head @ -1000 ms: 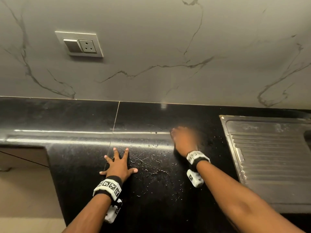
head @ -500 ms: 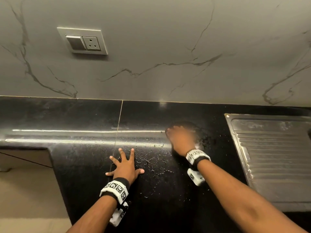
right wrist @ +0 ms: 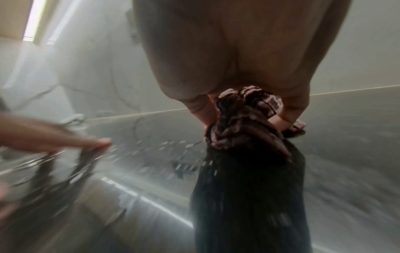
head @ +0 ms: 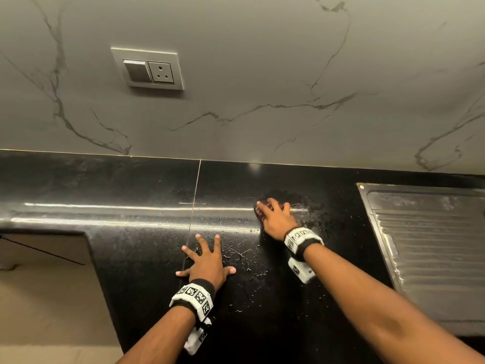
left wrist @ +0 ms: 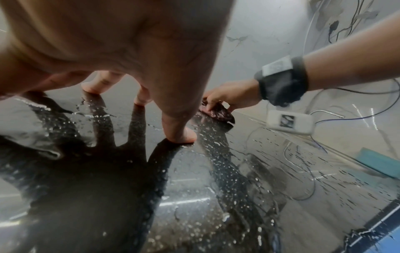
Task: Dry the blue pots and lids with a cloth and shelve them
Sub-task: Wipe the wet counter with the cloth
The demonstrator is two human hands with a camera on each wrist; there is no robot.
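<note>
Fingers (right wrist: 202,109) of the right hand (head: 275,219) were curled round a bunched dark reddish cloth (right wrist: 242,123), pressing it down onto the black table (head: 131,258) well behind the front edge. In the right wrist view the cloth bulged out below the palm, with one corner poking out past the thumb (that view was smeared with motion blur). Water drops lay scattered over the glossy table between the two hands and to the right of the cloth.

The left hand (head: 207,264) lay nearer the front edge, its fingers (left wrist: 179,131) spread wide and straight, tips touching the wet table and holding nothing. Its dark reflection showed beneath it in the left wrist view. Both wrists wore black bands with white marker tags.

A steel draining board (head: 430,245) sat to the right of the right arm, set into the table. A switch and socket plate (head: 149,69) was fixed on the marble-veined wall (head: 262,74) behind. A blue-green flat thing (left wrist: 378,162) showed at the right of the left wrist view; I could not tell what it was.
</note>
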